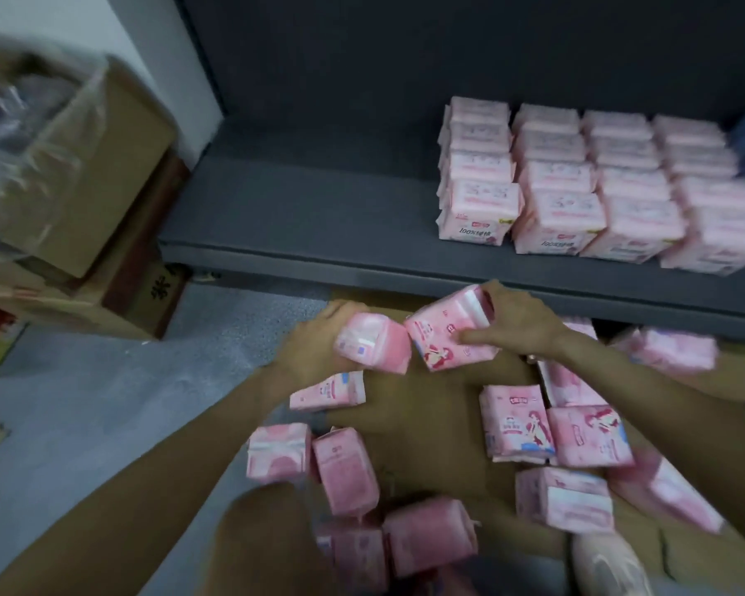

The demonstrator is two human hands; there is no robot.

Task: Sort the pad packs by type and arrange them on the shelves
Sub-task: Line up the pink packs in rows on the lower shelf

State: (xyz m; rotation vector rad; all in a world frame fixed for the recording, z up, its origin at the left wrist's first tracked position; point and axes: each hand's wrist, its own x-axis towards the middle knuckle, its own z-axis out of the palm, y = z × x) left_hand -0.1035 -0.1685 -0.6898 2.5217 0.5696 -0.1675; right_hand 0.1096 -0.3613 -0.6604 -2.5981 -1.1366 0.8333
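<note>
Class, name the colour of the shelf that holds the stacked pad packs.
Dark grey shelf; the stacked pad packs on it are pink. Only the head view shows it.

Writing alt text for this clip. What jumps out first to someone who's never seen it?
Two hands at center, each gripping a pink pad pack: the left hand holds one pack, the right hand another. More loose pink packs lie scattered on cardboard below them. Neat rows of pink packs stand on the dark shelf, upper right.

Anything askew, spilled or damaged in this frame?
Nothing damaged. Loose pink pad packs lie scattered at odd angles on flattened cardboard, unlike the tidy shelf rows. Left hand and right hand each hold a pack.
</note>
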